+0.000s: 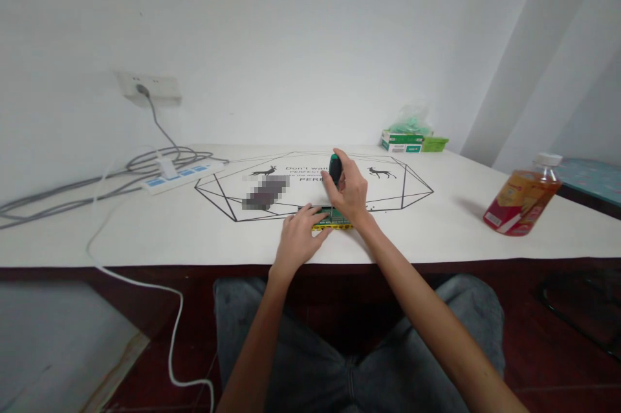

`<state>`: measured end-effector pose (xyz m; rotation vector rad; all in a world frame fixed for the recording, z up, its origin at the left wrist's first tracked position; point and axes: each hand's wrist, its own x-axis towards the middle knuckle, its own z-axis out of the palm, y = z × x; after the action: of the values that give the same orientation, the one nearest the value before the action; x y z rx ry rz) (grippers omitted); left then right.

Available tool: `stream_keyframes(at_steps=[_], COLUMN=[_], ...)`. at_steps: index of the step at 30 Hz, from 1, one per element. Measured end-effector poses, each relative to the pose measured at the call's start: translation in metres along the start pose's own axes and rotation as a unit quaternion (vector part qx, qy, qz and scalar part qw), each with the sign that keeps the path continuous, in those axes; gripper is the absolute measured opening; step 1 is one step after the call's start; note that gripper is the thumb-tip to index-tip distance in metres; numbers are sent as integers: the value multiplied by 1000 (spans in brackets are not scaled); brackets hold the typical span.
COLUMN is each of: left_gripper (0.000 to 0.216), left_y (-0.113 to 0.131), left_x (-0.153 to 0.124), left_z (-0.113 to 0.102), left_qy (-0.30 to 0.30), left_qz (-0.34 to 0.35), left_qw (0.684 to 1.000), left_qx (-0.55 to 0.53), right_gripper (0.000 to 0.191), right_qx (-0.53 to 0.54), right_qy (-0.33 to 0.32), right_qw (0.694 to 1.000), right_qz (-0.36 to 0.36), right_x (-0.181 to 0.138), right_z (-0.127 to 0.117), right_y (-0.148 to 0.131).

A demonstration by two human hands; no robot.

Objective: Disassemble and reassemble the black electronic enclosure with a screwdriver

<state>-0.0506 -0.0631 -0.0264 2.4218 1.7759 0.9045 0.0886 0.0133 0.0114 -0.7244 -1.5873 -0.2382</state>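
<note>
My right hand (pixel 350 194) is closed around a screwdriver (pixel 335 169) with a black and green handle, held upright with its tip down on a small green and yellow board (pixel 332 222). The board lies flat on the white table (pixel 145 232) near its front edge. My left hand (pixel 299 238) rests on the table and presses its fingertips on the board's left end, fingers spread. Part of the board is hidden under both hands.
A white power strip (pixel 182 177) with grey cables lies at the back left, plugged into a wall socket (pixel 148 89). Small green boxes (pixel 412 140) sit at the back. A drink bottle (pixel 522 202) stands at the right. A blurred dark object (pixel 266 193) lies left of the hands.
</note>
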Motion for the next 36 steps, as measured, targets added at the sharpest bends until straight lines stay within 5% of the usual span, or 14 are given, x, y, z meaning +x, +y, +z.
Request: stream_keyframes(at_steps=[36], left_gripper=[33], left_y=[1], left_x=[6], left_z=[1], left_qy=[16], left_qz=[20], left_qw=[999], left_qx=[21], right_gripper=[60], right_qx=[-26], right_qy=[39], right_qw=[999], right_qz=[-12], right_x=[-6], right_z=[10], right_y=[9])
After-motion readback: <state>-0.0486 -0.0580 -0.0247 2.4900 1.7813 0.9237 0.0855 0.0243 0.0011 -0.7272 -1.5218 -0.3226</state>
